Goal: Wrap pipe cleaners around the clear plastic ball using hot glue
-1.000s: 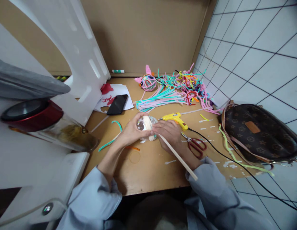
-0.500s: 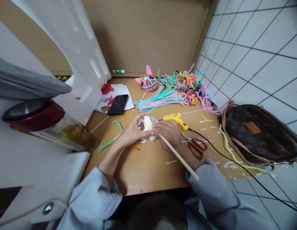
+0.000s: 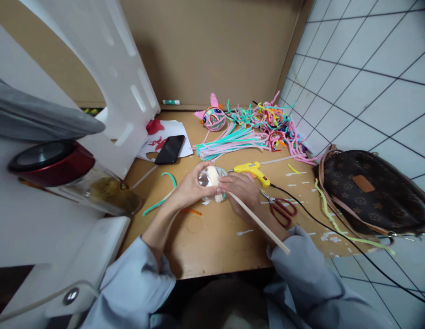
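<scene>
White tiles flank the tan table beneath a banded ball.

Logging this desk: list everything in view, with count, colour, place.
clear ball: 1, transparent, centre
strip: at least 1, cream, trailing from ball
glue gun: 1, yellow, black cable, right of ball
scissors: 1, red handles, near glue gun
pipe cleaners: many, multicoloured, mostly heaped back right
decorated ball: 1, mainly pink, back centre
paper: count unclear, white, back left
smartphone: 1, black, on paper
marker: 1, white-green, back edge
handbag: 1, brown, right
bottle: 1, clear, red-topped, left
plastic panel: 1, white, left
cloth: 1, grey, left
table: 1, tan, centre
tiled wall: 1, white, right
left hand: 1, on ball
right hand: 1, at ball
sleeves: 2, grey-blue, front
</scene>
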A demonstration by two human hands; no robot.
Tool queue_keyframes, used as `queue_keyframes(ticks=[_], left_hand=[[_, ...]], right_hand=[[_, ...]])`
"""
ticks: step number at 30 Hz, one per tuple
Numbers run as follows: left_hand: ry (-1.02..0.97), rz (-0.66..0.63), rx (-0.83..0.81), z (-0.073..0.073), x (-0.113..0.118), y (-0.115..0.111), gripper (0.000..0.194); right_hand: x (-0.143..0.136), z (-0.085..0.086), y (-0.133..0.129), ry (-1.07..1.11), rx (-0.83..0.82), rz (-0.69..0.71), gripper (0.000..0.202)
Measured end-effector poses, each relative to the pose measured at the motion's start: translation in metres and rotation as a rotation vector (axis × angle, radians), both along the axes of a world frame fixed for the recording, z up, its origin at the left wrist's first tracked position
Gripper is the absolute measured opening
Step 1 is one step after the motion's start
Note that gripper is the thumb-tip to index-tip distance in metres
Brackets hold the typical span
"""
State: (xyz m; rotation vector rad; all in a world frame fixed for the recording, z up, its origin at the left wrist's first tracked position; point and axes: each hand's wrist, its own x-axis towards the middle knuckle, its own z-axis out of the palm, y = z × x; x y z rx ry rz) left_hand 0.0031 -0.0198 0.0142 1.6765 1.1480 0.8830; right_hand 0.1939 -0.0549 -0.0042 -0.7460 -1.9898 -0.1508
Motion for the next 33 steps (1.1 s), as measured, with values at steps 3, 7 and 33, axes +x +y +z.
queue_keyframes(ticks=[3,7,33], left_hand=[[0.032,0.003,-0.008,-0.0001,0.0003,-0.0002,0.076],[0.037,0.003,-0.006,0.0002,0.0,-0.0006,0.074],[0.129,0.016,0.232,0.0001,-0.0035,-0.0005,0.07]], right_hand=[[0.001,-0.0009,0.0022,-0.009,0.004,0.013,0.019],[-0.0015,-0.0035,0.0042,0.023,0.044,-0.021,0.015],[-0.0006,-0.0079,0.0075,0.048,0.049,-0.001,0.019]])
